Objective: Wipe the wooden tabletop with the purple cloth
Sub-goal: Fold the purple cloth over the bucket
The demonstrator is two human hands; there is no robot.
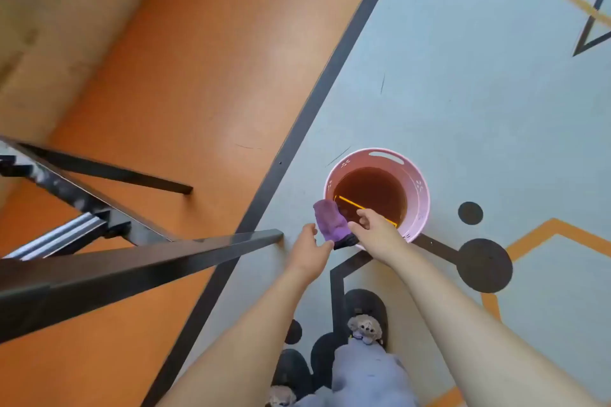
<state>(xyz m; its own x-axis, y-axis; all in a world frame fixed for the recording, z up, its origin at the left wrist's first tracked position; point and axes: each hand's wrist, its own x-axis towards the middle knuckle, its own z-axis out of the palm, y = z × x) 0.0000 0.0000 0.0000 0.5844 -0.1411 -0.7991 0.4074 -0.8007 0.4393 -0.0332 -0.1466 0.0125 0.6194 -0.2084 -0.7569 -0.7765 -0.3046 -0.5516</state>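
The purple cloth (331, 221) hangs over the near left rim of a pink bucket (417, 188), its lower end dark. My left hand (308, 249) pinches the cloth's lower edge with its fingertips. My right hand (377, 234) grips the same end from the right, its fingers reaching over the bucket's rim. Both arms stretch down towards the floor. The bucket holds brown water, with a yellow strip showing in it. No wooden tabletop is in view.
Black metal frame bars (139, 269) slant across the left, just left of my left hand. The floor is orange (185, 82) on the left and grey with black and orange markings on the right. My feet in plush-animal slippers (364, 327) stand below the bucket.
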